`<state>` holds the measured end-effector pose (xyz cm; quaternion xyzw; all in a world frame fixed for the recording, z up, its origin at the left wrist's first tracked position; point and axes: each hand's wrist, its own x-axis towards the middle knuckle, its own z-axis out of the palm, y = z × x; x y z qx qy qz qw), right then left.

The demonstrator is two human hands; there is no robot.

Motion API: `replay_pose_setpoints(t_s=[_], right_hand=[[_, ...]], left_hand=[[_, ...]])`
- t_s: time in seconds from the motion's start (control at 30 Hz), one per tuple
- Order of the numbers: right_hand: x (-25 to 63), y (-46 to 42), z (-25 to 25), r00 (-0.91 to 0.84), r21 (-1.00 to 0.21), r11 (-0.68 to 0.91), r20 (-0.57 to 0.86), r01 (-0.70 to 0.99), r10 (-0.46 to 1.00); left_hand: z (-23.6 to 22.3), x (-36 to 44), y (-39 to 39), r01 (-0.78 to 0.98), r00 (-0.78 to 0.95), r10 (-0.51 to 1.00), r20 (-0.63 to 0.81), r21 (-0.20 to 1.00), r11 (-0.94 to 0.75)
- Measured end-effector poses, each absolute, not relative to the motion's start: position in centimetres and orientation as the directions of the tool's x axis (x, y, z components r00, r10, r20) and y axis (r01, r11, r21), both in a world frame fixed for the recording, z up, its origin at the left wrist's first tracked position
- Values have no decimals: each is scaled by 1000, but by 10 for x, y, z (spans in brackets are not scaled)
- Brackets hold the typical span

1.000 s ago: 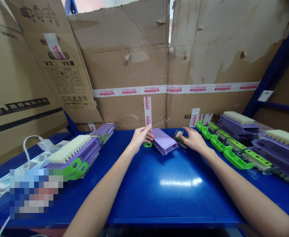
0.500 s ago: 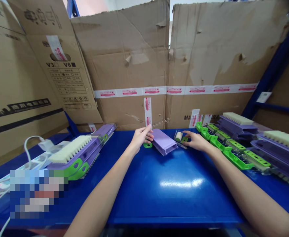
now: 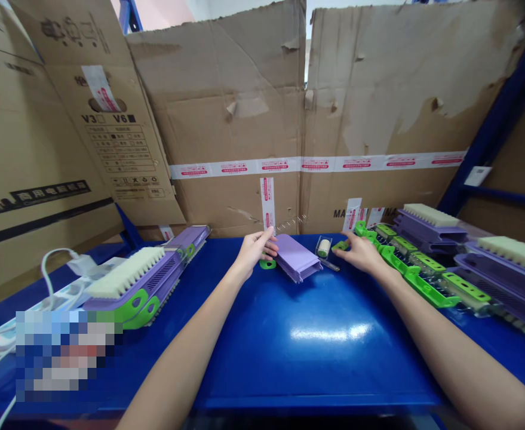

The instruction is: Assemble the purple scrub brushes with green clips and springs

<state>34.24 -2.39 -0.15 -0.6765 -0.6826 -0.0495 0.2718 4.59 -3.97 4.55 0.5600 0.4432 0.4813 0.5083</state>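
Note:
My left hand (image 3: 257,254) is closed, pinching a thin, clear-looking strip with a row of small spikes (image 3: 291,224). Just below its fingers lies a flat purple plastic housing (image 3: 297,257) with an open end facing right, and a bright green piece (image 3: 268,264) pokes out on its left. My right hand (image 3: 358,252) has its thumb and fingers closed on a small green plastic piece (image 3: 340,246). Left of that hand a clear holder with a cream roller (image 3: 324,246) stands on the blue table (image 3: 262,340), beside a thin dark strip (image 3: 331,265).
At right are several green spiked strips (image 3: 405,269) and purple housings with cream brush pads (image 3: 513,254). Assembled purple and green brushes (image 3: 132,280) lie at left, near a power strip with white cables (image 3: 63,298). Cardboard sheets (image 3: 239,107) wall off the back.
My right hand has moved slightly right, away from the roller holder, carrying the small green piece. My left hand has stayed nearly still with the spiky strip.

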Motion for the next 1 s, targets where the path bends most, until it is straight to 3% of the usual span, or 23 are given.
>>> replay_pose_setpoints(t_s=[0.17, 0.47, 0.67, 0.87, 1.0], right_hand=[[329, -26, 6, 9, -300, 190, 553, 935, 833], [318, -15, -11, -163, -285, 295, 408, 912, 898], [321, -18, -7, -205, -266, 349, 450, 899, 869], [317, -18, -2, -136, -318, 359, 553, 877, 822], [318, -16, -10, -169, -308, 345, 478, 887, 862]], left_hand=[[44, 46, -39, 13, 143, 986, 81, 996, -84], [44, 46, -39, 30, 142, 987, 72, 997, -77], [44, 47, -39, 37, 141, 988, 63, 997, -69], [44, 48, -41, 30, 150, 986, 73, 996, -79], [44, 49, -42, 31, 154, 985, 71, 997, -77]])
